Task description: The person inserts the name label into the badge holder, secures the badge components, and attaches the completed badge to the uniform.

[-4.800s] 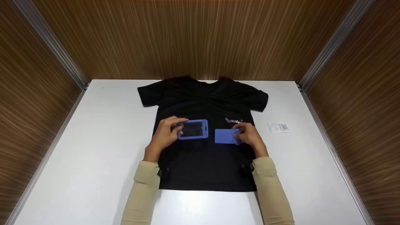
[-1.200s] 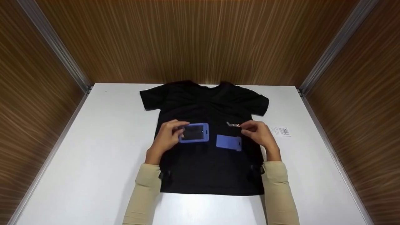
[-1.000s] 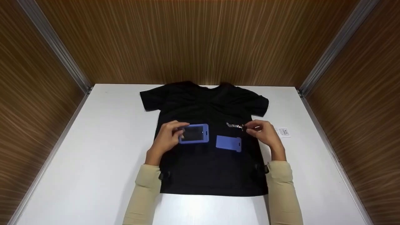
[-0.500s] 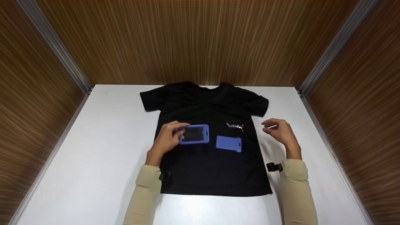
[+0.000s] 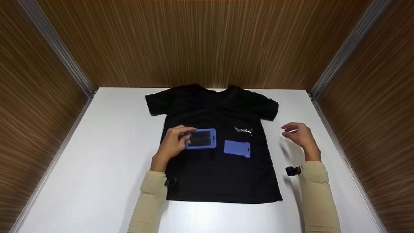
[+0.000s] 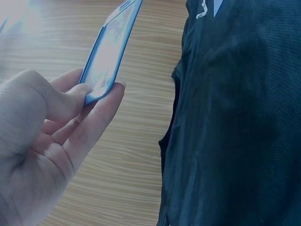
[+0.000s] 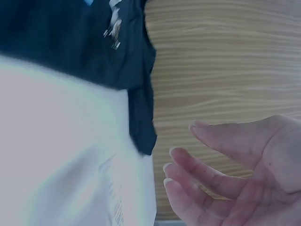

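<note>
In the head view my left hand (image 5: 171,144) pinches one end of a blue badge holder frame (image 5: 213,138) with a clear window, over the black T-shirt. The left wrist view shows the badge holder (image 6: 106,59) tilted between the thumb and fingers. Right of it on the shirt lies a flat blue cover (image 5: 237,148) with a slot at one end. Above that cover rests a silvery clip with a strap (image 5: 243,130). My right hand (image 5: 300,134) is off the shirt's right side, fingers relaxed and holding nothing, over a white printed card (image 7: 115,195) that it mostly hides in the head view.
The black T-shirt (image 5: 223,181) lies spread on a white table (image 5: 116,136), sleeves toward the back. Wood-patterned panels (image 5: 207,42) enclose the back and both sides, with metal corner posts (image 5: 55,42).
My right hand set the blue cover down on the shirt, then pinched the clip and let go of it. It has moved right to the printed card. The left hand keeps its hold.
</note>
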A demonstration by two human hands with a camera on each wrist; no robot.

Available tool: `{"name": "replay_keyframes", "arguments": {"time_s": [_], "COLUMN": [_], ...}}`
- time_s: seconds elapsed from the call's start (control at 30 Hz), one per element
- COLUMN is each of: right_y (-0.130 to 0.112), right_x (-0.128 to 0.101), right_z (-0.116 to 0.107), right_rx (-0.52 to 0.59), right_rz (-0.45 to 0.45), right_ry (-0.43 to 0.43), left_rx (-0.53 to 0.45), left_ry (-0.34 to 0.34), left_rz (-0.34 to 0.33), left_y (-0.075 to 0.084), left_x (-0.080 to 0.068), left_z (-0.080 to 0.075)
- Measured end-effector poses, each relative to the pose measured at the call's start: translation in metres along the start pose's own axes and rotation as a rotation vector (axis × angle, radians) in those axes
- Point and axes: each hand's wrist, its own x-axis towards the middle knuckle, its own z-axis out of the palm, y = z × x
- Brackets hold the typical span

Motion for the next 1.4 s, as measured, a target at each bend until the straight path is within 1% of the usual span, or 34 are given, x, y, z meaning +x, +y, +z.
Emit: {"name": "replay_keyframes", "arguments": {"time_s": [0.2, 0.37, 0.67, 0.83, 1.0, 1.13, 1.27, 1.4], "right_y": [0.015, 0.027, 0.04, 0.048, 0.054, 0.056, 0.055, 0.053], "right_x": [0.004, 0.007, 0.013, 0.017, 0.02, 0.022, 0.023, 0.023], "right_z": [-0.007, -0.01, -0.011, -0.007, -0.003, -0.001, 0.003, 0.006], "right_rx": [-0.022, -0.029, -0.042, -0.064, -0.116, -0.139, -0.133, -0.138], "right_rz": [0.057, 0.096, 0.173, 0.172, 0.134, 0.143, 0.183, 0.183], "right_ry": [-0.013, -0.022, -0.057, -0.082, -0.128, -0.161, -0.15, -0.121], "left_rx": [-0.013, -0.004, -0.003, 0.0, 0.011, 0.01, 0.007, 0.015], "left_ry": [0.003, 0.005, 0.003, 0.003, 0.006, 0.009, 0.017, 0.019], "left_rz": [0.0, 0.001, -0.006, -0.013, -0.01, -0.011, 0.002, 0.008], "left_y": [-0.001, -0.001, 0.0, 0.0, -0.001, -0.001, -0.003, -0.003], "left_x": [0.0, 0.0, 0.0, 0.0, -0.001, -0.001, 0.0, 0.0], "left_z": [0.0, 0.0, -0.001, -0.002, -0.002, -0.002, -0.002, -0.003]}}
